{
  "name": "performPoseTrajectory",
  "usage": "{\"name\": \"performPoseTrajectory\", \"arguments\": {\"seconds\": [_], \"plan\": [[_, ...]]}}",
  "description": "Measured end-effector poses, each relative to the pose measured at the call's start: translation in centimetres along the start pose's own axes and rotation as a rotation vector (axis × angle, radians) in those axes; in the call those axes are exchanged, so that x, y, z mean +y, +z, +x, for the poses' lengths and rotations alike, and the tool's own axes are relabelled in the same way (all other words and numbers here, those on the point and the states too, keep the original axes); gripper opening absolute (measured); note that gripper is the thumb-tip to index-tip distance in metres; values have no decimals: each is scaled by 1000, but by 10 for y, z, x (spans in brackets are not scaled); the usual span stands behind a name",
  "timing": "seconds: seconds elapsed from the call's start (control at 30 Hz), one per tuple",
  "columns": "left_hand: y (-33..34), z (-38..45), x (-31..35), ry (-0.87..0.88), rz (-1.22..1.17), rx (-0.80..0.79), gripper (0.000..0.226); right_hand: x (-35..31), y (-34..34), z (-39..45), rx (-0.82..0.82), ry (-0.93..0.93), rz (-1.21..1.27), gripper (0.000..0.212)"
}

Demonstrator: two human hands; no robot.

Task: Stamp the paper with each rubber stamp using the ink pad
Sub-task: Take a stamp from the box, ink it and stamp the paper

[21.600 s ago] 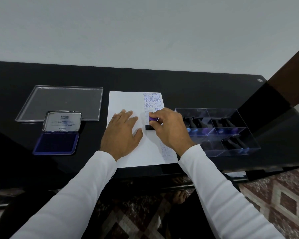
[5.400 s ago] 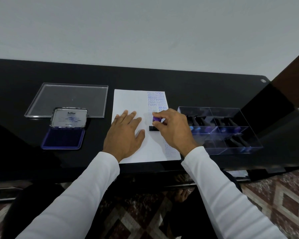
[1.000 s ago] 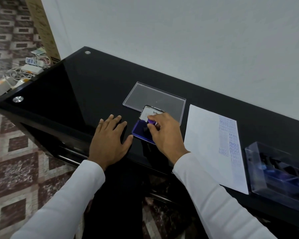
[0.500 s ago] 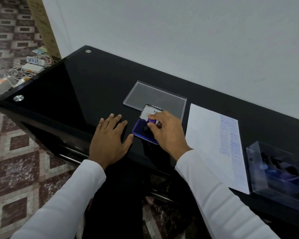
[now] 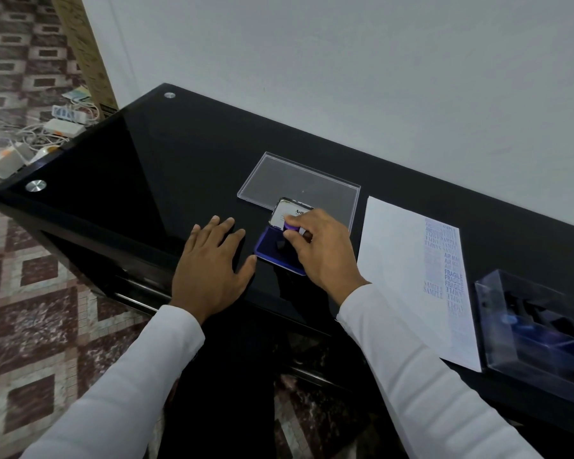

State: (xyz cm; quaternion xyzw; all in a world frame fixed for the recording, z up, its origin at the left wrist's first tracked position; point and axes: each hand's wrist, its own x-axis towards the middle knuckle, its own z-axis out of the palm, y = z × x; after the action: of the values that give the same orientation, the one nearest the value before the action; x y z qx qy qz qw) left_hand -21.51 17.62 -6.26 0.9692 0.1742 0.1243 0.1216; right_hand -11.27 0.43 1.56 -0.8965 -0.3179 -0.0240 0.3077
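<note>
Left hand (image 5: 212, 263): flat on the black table (image 5: 153, 167), fingers spread and holding nothing, thumb just beside the ink pad's near corner, likely to brace. Right hand (image 5: 322, 250): fingers pinched on a purple-handled stamp (image 5: 290, 228), its dark base down in the ink pad (image 5: 272, 248), apparently taking ink; contact itself is hidden under the fingers. Ink pad lid (image 5: 290, 212): open, tipped back beyond the grip, its label partly covered. Paper (image 5: 401, 276): right of the grip, well apart, with blue stamped words down its far side, some too faint to read. Clear box (image 5: 537, 326): beyond the paper, cut off at the edge, contents indistinct. Clear flat lid (image 5: 299, 180): farthest back.
</note>
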Motion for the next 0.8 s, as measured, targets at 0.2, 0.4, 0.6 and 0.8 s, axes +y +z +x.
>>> {"name": "performPoseTrajectory", "arguments": {"seconds": [0.2, 0.4, 0.6, 0.8], "plan": [[0, 0, 0, 2, -8, 10, 63, -2, 1, 1, -4, 23, 6, 33], [2, 0, 0, -1, 2, 9, 61, -1, -3, -2, 6, 56, 67, 28], [3, 0, -2, 3, 1, 9, 66, 1, -1, -5, 26, 54, 92, 24], [2, -1, -1, 4, -1, 21, 68, 2, 4, -5, 28, 26, 49, 32]]}}
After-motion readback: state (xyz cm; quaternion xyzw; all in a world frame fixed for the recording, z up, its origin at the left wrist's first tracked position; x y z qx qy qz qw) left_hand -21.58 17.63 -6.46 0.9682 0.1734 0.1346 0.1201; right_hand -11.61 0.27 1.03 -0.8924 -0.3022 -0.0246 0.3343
